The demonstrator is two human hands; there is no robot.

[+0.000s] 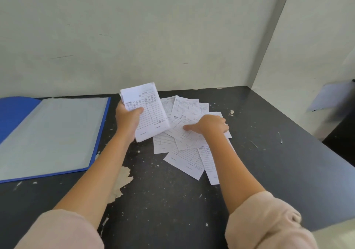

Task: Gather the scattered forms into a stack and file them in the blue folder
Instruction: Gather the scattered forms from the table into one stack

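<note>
Left hand (127,119): raised off the table (172,206), thumb over the front and fingers behind a small stack (147,112) of forms, gripping it at its left edge; the stack tilts back, printed side up. Right hand (208,124): palm down on the loose forms (187,152), fingers curled on the top sheet, thumb stretched left along the paper; whether it pinches a sheet cannot be told.

Sleeves (269,221): pale pink, pushed up both forearms, nearest the camera.

Table: dark, its surface chipped, with a large pale patch (121,183) beside the left forearm.

Loose forms: white ruled sheets, overlapping in a fan under and around the right hand, some reaching nearer than the hand, some beyond it.

Folder (99,133): blue, lying open and flat, left of the left hand, a grey inner sheet uppermost.

Wall (153,37): pale, beyond both hands.
</note>
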